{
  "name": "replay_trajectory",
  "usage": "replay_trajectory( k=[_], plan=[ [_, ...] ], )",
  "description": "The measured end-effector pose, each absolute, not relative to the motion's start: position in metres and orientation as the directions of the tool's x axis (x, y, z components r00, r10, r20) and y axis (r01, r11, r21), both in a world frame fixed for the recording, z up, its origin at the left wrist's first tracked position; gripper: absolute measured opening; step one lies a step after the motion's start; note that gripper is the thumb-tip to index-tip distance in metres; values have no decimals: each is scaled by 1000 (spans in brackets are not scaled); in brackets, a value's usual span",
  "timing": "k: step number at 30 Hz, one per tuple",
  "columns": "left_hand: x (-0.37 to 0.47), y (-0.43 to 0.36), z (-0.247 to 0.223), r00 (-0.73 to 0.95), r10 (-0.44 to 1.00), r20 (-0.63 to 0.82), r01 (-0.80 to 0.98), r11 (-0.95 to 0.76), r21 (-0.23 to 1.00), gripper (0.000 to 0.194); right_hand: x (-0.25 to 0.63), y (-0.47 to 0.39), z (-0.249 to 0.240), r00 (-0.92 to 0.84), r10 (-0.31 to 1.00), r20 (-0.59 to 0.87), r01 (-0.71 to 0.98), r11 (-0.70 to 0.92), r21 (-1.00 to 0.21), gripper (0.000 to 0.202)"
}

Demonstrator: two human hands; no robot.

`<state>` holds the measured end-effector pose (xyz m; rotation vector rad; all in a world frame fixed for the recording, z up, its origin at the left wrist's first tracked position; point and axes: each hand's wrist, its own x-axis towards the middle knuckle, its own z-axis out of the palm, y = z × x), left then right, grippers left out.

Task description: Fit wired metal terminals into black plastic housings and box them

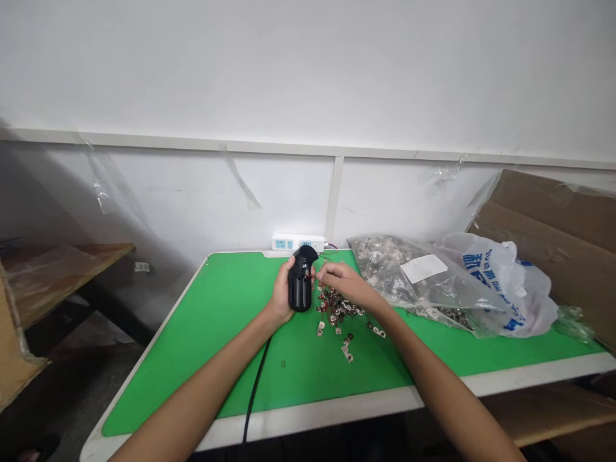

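Black housing (300, 296) is standing roughly upright just above the green-topped bench (231, 289), its bulged end up, and an opening in it is showing dark and metallic bits with a touch of red. The left hand (283, 292) is wrapping its grip around the housing's side, firmly by the look of it. The right hand (342, 281) is bringing its fingertips together at the housing's right edge, a narrow grip; whether it is pinching the red strand there, I cannot tell.

Work on this one piece is looking partway along: the inside is lying exposed, and no cover is showing over the opening. Plenty seems to be left, since a heap of small wired parts (337, 308) is lying loose just beside it, a few straying nearer the front edge, with two tiny pins (283, 364) resting apart. No finished piece is showing.

A black cable (255, 388) is running over the front edge. A power strip (294, 242) is sitting at the back against the white wall (289, 83). To the right, a clear bag of parts (385, 256), a white bag with blue lettering (495, 285) and brown cardboard (553, 221) are crowding together.
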<state>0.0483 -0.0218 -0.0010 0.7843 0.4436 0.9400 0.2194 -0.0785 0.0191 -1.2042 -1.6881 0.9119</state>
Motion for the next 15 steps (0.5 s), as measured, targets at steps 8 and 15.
replay_trajectory(
  k=[8, 15],
  plan=[
    [44, -22, 8, 460, 888, 5, -599, 306, 740, 43, 231, -76, 21, -136, 960, 243, 411, 278, -868, 33],
    [37, -13, 29, 275, 953, 123, -715, 117, 690, 38, 253, -73, 24, -112, 973, 204, 606, 229, -762, 12]
  ],
)
